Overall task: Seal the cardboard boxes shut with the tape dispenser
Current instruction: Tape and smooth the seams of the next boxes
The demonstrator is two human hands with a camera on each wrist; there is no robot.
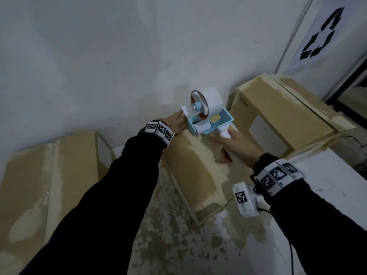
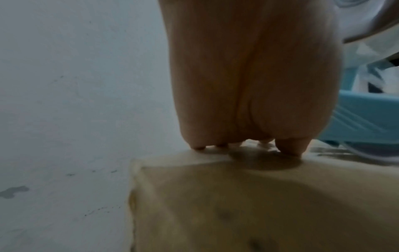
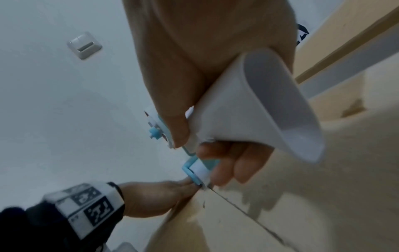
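Note:
A light-blue tape dispenser with a white roll stands on the far end of the middle cardboard box. My right hand grips its white handle, thumb on one side and fingers curled under. My left hand lies on the box's far edge just left of the dispenser's roller. Its fingertips press down on the box top, with the blue frame beside them. In the right wrist view the left hand reaches up to the roller, along the box seam.
A second cardboard box lies at the left and a third one at the back right, both against the white wall. A white surface lies under my right arm. The floor is speckled. A recycling sign hangs at the upper right.

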